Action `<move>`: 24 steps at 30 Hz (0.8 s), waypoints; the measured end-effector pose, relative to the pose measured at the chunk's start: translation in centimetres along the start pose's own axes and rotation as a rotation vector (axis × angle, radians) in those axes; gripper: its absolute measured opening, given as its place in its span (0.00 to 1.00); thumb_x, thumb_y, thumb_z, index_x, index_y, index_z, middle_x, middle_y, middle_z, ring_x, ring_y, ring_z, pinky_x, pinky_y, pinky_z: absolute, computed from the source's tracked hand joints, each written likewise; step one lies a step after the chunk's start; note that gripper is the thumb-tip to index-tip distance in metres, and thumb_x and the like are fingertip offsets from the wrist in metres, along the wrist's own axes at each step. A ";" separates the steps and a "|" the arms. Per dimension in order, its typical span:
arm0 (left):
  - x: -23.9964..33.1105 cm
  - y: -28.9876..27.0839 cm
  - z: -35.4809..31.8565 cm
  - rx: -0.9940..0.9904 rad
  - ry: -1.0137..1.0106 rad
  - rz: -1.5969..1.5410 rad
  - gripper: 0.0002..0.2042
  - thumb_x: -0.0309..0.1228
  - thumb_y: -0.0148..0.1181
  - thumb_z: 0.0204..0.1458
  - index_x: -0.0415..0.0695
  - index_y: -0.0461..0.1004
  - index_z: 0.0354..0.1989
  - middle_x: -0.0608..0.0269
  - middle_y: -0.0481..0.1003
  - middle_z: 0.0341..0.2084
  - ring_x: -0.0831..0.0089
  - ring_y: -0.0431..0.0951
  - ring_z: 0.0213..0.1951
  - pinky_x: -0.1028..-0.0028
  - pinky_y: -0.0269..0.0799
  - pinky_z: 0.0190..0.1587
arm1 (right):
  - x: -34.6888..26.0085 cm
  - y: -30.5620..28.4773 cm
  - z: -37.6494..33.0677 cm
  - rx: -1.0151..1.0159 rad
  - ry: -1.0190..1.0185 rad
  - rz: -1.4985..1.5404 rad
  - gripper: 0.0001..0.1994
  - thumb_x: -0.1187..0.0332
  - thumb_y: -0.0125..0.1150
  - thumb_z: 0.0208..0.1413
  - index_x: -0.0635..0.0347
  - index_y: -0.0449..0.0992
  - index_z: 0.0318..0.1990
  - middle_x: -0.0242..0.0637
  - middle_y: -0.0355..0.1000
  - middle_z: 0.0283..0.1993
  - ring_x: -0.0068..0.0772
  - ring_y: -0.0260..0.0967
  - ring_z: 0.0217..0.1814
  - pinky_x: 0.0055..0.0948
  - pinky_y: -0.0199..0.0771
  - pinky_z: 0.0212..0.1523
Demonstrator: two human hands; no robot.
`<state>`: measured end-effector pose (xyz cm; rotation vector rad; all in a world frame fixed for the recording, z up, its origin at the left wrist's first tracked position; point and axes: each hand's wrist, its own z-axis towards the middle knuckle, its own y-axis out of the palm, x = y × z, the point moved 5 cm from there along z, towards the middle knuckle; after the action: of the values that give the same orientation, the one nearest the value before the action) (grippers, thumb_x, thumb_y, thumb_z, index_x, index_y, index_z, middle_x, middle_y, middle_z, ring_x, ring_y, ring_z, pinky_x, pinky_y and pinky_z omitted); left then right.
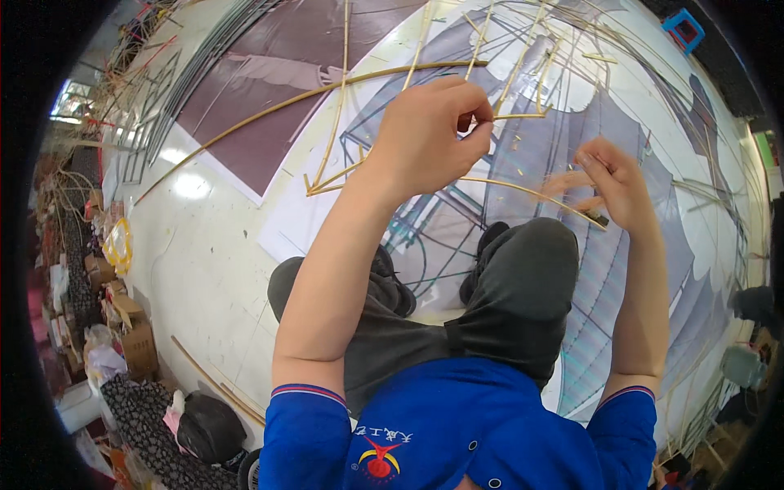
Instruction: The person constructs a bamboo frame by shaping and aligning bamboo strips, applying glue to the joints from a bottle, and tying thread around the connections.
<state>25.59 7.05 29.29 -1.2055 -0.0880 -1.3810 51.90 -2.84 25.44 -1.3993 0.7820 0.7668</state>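
My left hand (441, 135) is curled closed at the joint of a frame of thin bamboo strips (521, 116). Strips stick out on both sides of its fingers. My right hand (616, 184) is raised farther right, thumb and forefinger pinched together; its other fingers are smeared by motion. Anything in that pinch is too small to make out. Below both hands runs a thin curved bamboo strip (531, 190) with a dark end close to my right hand. A longer bent bamboo strip (306, 94) arcs away to the left, crossing upright strips of the frame.
Large printed sheets (278, 135) with grey and brown shapes cover the floor under the frame. Bundled thin rods (208, 61) lie far left. Boxes (139, 347) and a black bag (211, 429) stand at left. A blue stool (683, 31) stands far right.
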 end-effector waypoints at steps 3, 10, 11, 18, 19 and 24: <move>-0.3 -0.5 0.0 -0.037 -0.068 -0.034 0.04 0.25 0.66 0.50 0.39 0.80 0.32 0.66 0.75 0.24 0.80 0.72 0.26 0.76 0.67 0.29 | -0.7 0.6 -0.3 -0.012 0.068 -0.013 0.08 0.67 0.55 0.69 0.62 0.75 0.39 0.26 0.68 0.32 0.16 0.62 0.35 0.21 0.64 0.37; -1.5 -1.1 -0.4 -0.051 -0.152 -0.110 0.04 0.24 0.67 0.50 0.38 0.80 0.32 0.71 0.73 0.22 0.84 0.70 0.26 0.79 0.66 0.29 | 1.6 1.0 -0.8 -0.009 0.065 0.021 0.08 0.68 0.55 0.69 0.63 0.76 0.40 0.28 0.70 0.33 0.17 0.65 0.37 0.22 0.66 0.41; -1.6 -1.3 -0.4 -0.047 -0.152 -0.106 0.04 0.24 0.67 0.50 0.38 0.80 0.32 0.71 0.73 0.22 0.84 0.70 0.26 0.79 0.66 0.29 | 2.0 1.0 -0.8 -0.009 0.045 0.016 0.08 0.69 0.55 0.69 0.64 0.76 0.40 0.28 0.70 0.34 0.18 0.65 0.38 0.22 0.66 0.42; -2.2 -2.0 -0.7 -0.024 -0.167 -0.082 0.04 0.25 0.67 0.50 0.39 0.80 0.31 0.72 0.73 0.21 0.85 0.69 0.25 0.79 0.64 0.28 | 2.3 1.3 -1.3 -0.004 0.027 -0.023 0.07 0.70 0.56 0.68 0.65 0.76 0.40 0.29 0.72 0.33 0.19 0.65 0.36 0.24 0.67 0.40; -2.2 -2.0 -0.7 -0.022 -0.166 -0.072 0.04 0.26 0.67 0.50 0.39 0.81 0.31 0.72 0.73 0.21 0.86 0.68 0.25 0.79 0.63 0.28 | 2.7 1.3 -1.5 -0.004 0.031 -0.019 0.07 0.69 0.56 0.68 0.65 0.76 0.40 0.29 0.72 0.32 0.19 0.65 0.36 0.24 0.66 0.39; -2.3 -2.7 -1.1 0.008 -0.191 -0.071 0.04 0.27 0.68 0.50 0.40 0.81 0.31 0.74 0.72 0.19 0.86 0.66 0.24 0.80 0.62 0.27 | 3.3 1.4 -1.9 -0.012 0.016 -0.062 0.08 0.69 0.56 0.68 0.64 0.75 0.39 0.29 0.70 0.31 0.19 0.63 0.35 0.25 0.66 0.38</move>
<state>22.22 8.56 28.80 -1.3367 -0.2724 -1.3224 52.46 -4.70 21.89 -1.4355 0.7445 0.7139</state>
